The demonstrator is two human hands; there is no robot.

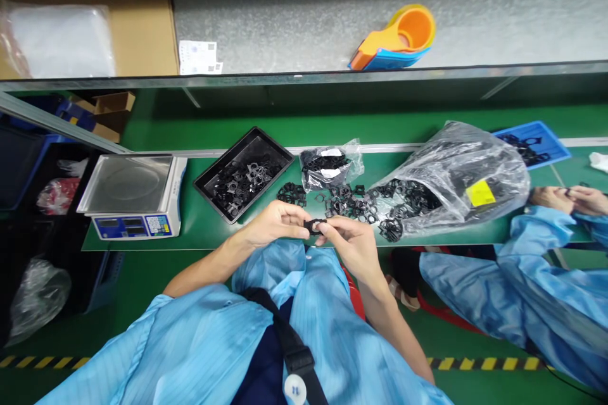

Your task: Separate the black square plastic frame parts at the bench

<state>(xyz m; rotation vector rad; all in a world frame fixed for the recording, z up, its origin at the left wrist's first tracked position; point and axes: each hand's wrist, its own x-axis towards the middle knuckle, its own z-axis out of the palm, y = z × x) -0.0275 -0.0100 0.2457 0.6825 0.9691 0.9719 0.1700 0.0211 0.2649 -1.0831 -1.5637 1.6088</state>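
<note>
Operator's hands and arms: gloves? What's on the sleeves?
No gloves: the left hand and right hand are bare, as are the forearms. The light blue smock's sleeves have fine stripes and stop short of the wrists, around the elbows. No cables or markings show on them.

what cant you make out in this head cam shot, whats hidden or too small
Head view:
The black plastic part between the left hand and right hand: fingers hide most of it.
Pieces inside the clear plastic bag: blurred by the film.
Scale display: too small to read.
Co-worker's hands: cut off by the right edge.
</note>
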